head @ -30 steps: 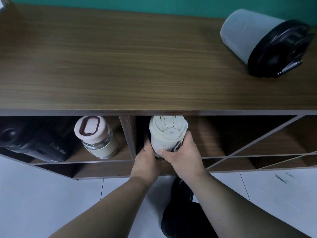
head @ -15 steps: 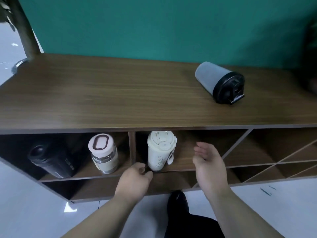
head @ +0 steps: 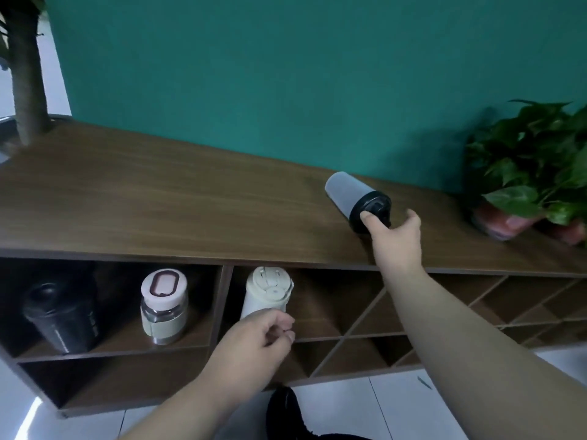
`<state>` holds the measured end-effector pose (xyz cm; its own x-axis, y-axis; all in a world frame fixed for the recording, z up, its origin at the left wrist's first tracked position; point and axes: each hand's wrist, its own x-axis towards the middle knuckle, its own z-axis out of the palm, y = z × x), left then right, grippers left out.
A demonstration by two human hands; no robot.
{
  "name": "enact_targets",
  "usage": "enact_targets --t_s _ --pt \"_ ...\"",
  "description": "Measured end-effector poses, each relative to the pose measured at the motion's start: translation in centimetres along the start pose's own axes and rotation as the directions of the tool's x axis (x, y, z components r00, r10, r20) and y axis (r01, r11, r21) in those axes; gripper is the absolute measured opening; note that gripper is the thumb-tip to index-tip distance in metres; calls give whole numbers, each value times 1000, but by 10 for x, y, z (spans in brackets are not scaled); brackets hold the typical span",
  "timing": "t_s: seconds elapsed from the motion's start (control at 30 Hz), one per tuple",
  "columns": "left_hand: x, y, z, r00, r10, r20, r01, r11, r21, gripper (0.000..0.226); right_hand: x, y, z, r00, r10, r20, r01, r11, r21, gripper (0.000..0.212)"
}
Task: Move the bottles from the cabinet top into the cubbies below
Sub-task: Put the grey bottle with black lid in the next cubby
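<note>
A grey bottle [head: 345, 194] with a black lid lies on its side on the wooden cabinet top [head: 158, 204]. My right hand [head: 395, 238] reaches over the front edge, fingers spread, thumb touching the black lid; it has no grip around the bottle. In the cubbies below stand a black bottle [head: 62, 314], a glass bottle with a white lid [head: 163, 308] and a cream bottle [head: 266, 292]. My left hand [head: 257, 339] hovers just in front of the cream bottle's base, fingers loosely curled, holding nothing.
A potted green plant [head: 536, 173] in a pink pot stands at the right end of the cabinet top. A tree trunk [head: 27, 81] rises at the far left. Diagonal-divided cubbies [head: 374, 338] run to the right. A teal wall stands behind; white tiled floor lies below.
Both hands let go of the cream bottle, which now stands in the cubby. My right hand rose to the grey bottle on top. The view tilted up and back.
</note>
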<state>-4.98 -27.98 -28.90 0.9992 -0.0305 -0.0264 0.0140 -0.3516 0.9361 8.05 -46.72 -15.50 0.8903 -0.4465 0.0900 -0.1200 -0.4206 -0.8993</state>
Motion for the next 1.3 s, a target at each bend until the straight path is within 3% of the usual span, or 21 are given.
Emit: enact_targets --t_s 0.23,0.3,0.43,0.57,0.73,0.8,0.9,1.07,1.13,1.2,1.27,1.3 --pt "11 -17 -1 999 45 29 -45 999 -3 12 48 -3 33 990 131 -43 -131 991 3 119" --pt "13 -20 -2 998 37 43 -37 999 -5 12 51 1 38 988 141 -54 -140 990 30 114" --pt "16 -24 -2 998 59 32 -59 998 -5 14 33 6 34 998 63 10 -64 993 97 86" --pt "14 -20 0 999 50 2 -49 995 -86 30 -19 22 1 985 -98 141 83 991 108 78" --pt "8 -16 9 998 37 -56 -41 996 -76 43 -79 73 -61 940 -248 234 180 944 276 82" --pt "5 -17 15 998 34 -60 -38 998 -55 55 -90 97 -81 909 -303 287 221 932 286 88" --pt "0 -24 29 998 56 16 -57 996 75 79 -90 128 -95 842 -352 408 323 936 140 89" --pt "7 -36 66 976 29 217 -81 968 239 105 -73 153 -86 637 -297 712 513 852 -103 88" --pt "18 -41 79 965 -31 259 -37 967 253 104 -65 156 -75 580 -310 754 585 802 -120 88" --pt "33 -55 95 975 -67 214 15 972 234 80 -56 161 -61 553 -314 772 628 765 -139 91" --pt "46 -70 110 990 -82 115 61 982 177 63 -47 170 -46 608 -260 750 520 844 -128 102" --pt "51 -72 115 993 -103 65 93 986 137 67 -44 174 -38 667 -222 711 414 904 -107 109"
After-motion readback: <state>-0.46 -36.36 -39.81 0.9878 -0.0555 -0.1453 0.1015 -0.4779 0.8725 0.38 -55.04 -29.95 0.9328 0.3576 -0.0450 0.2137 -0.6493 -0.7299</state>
